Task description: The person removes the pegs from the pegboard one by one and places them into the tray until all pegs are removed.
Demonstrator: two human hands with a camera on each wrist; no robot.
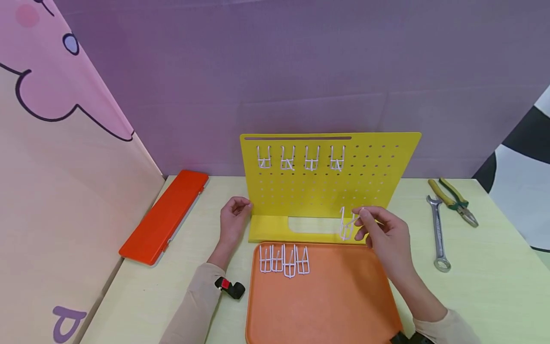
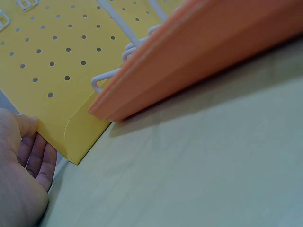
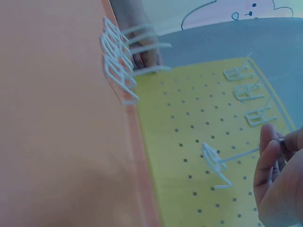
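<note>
Head view: nearest is a flat orange plastic tray point(image 1: 318, 306); four white bent-wire hooks point(image 1: 290, 264) lie along its far edge, left part. Right hand point(image 1: 384, 234) beyond: thumb and fingertips pinched together on the prong of another white wire hook with a U-shaped frame point(image 1: 342, 223). That hook is in the air over the tray's far edge, in front of the board's lower part; whether it touches the board, can't tell. Long axis near upright, closed end down, open bent-tip end up; prong points at the right hand. Left hand point(image 1: 235, 217) has thumb and fingers clamped on the left edge of the upright yellow perforated board point(image 1: 318, 210). Farther up, four matching hung hooks point(image 1: 311, 168) sit in a row, bare holes to their right.

To do it well, I'd say: keep the pinch on the prong, frame unrolled, both bent tips square to a level hole pair; brace the board lightly against any push.
</note>
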